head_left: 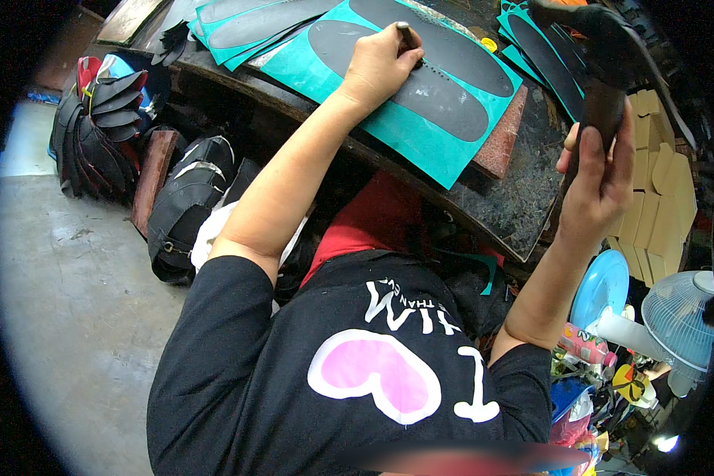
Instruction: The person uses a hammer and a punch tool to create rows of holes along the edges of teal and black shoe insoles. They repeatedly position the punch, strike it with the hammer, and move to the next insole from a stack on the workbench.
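My left hand (pixel 382 67) rests on a teal sheet (pixel 420 147) and pinches a short, dark rod-like tool (pixel 405 33), upright like a hole punch. The sheet bears long dark-grey sole shapes (pixel 444 107), and a row of small dots or holes runs beside my fingers. At the right, my right hand (pixel 599 170) is raised and wrapped around the handle of a dark hammer-like tool (pixel 604 107). Its head, near the upper right rim, is hard to make out against the dark background.
A reddish speckled slab (pixel 503 131) lies under the sheet on the worn dark workbench (pixel 523 210). More teal sheets (pixel 254 24) lie at the back left. Bundled black sole pieces (pixel 95 147) stand left, flattened cardboard (pixel 654 206) and a fan (pixel 678 317) right.
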{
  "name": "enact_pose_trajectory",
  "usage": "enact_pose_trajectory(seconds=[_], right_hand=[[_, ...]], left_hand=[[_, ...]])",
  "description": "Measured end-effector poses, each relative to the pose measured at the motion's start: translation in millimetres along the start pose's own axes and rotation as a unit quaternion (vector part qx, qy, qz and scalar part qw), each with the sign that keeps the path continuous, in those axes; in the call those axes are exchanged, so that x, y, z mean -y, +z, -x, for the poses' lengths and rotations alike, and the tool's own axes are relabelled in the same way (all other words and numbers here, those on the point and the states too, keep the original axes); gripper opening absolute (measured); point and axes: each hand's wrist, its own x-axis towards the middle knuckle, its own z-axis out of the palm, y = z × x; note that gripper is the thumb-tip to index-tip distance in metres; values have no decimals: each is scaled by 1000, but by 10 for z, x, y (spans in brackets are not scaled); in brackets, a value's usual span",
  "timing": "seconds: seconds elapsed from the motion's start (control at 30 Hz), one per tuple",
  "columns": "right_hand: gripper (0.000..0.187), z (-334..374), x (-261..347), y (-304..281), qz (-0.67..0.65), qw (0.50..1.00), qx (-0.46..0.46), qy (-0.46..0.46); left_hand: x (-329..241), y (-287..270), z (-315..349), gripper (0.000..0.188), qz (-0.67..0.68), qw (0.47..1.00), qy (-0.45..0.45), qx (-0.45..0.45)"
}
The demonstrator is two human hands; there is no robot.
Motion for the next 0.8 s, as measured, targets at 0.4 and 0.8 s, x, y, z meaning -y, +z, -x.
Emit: enact_pose_trajectory(seconds=[0.4, 0.8], right_hand=[[45, 107, -167, -39, 103, 988, 70, 92], [44, 275, -383, 60, 185, 967, 121, 126]], left_hand=[[-23, 27, 12, 11, 183, 970, -156, 33], [-158, 140, 46, 16, 47, 994, -93, -21]])
